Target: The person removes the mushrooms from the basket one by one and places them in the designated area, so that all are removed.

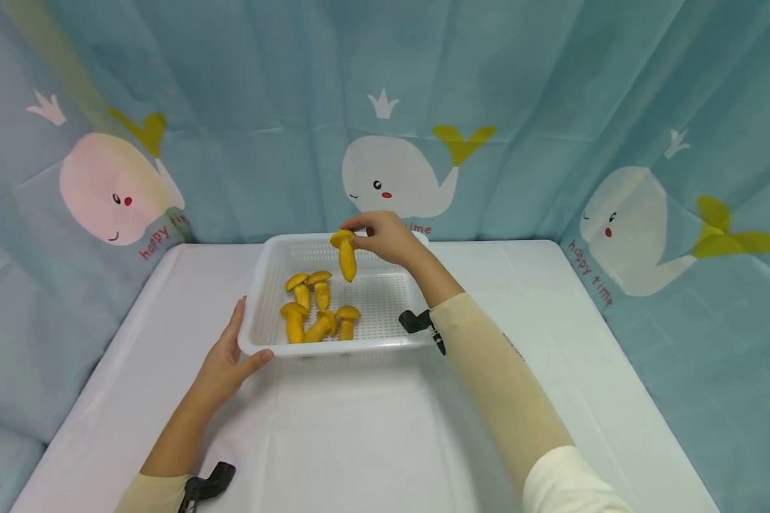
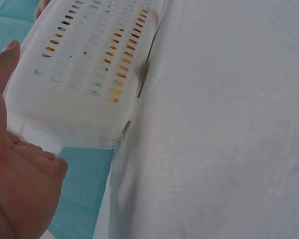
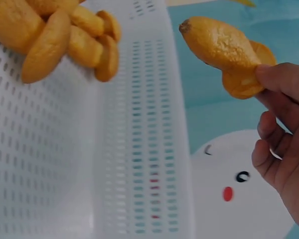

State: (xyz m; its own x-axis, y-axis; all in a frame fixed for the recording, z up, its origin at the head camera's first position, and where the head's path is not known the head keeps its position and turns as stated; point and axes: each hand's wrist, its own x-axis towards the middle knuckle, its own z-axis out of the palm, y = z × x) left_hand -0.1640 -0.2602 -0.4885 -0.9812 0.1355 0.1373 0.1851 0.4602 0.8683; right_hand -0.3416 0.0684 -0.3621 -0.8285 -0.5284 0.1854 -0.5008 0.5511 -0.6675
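Note:
My right hand point(image 1: 390, 240) pinches a yellow mushroom point(image 1: 346, 258) by its cap between thumb and fingers, above the back of a white plastic basket point(image 1: 385, 293). The stem points down in the head view. Inside the basket, several more yellow mushrooms point(image 1: 321, 324) lie together on the left side. My left hand point(image 1: 223, 365) grips the basket's front left corner. Its thumb lies along the front rim, with the fingers on the left side. In the left wrist view, the curled fingers point(image 2: 37, 155) are at the rim, and mushroom colour shows through the slots.
A white-covered table point(image 1: 359, 427) bears the basket. Behind and beside it hangs a blue-green curtain point(image 1: 263, 107) printed with whales. On each forearm is a sleeve point(image 1: 494, 377) with a black wrist mount point(image 1: 414, 322).

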